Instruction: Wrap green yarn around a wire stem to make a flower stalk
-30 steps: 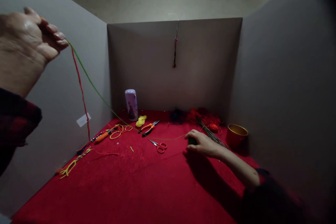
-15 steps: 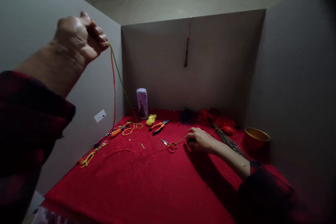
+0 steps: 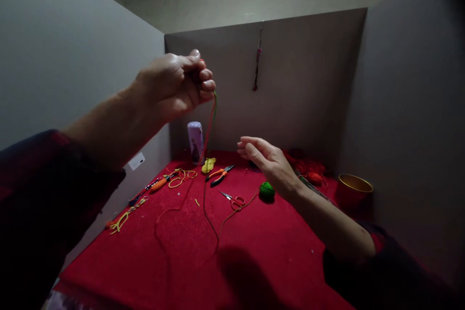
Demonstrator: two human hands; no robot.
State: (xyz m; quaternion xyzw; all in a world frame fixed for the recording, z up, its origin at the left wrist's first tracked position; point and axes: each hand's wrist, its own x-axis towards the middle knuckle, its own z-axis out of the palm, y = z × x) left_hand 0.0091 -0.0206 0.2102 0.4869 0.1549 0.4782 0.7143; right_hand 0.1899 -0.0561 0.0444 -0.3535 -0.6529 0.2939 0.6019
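Observation:
Raised on the left, my left hand [image 3: 178, 82] is closed around strands of red yarn [image 3: 209, 131] and green yarn [image 3: 215, 101], which hang down from it. My right hand [image 3: 269, 160] hovers in the air with its fingers stretched out and holds nothing. Just below it, a green yarn ball [image 3: 267, 192] rests on the red cloth [image 3: 189, 261]. From the ball a thin strand runs left past the scissors [image 3: 233, 200], which lie with red handles on the cloth. The upper ends of the yarn are hidden in my left fist.
Orange-handled pliers [image 3: 220, 175], yellow yarn [image 3: 208, 165] and a purple tin [image 3: 196, 143] stand or lie at the back. An orange-handled tool [image 3: 160, 184] lies left. A gold-rimmed bowl [image 3: 355, 184] and red yarn [image 3: 314, 178] are right. A braided cord [image 3: 256, 70] hangs on the back panel.
My left hand has moved right and slightly down with the yarn, whose strands now hang slacker. My right hand has let go of the green ball and risen above it.

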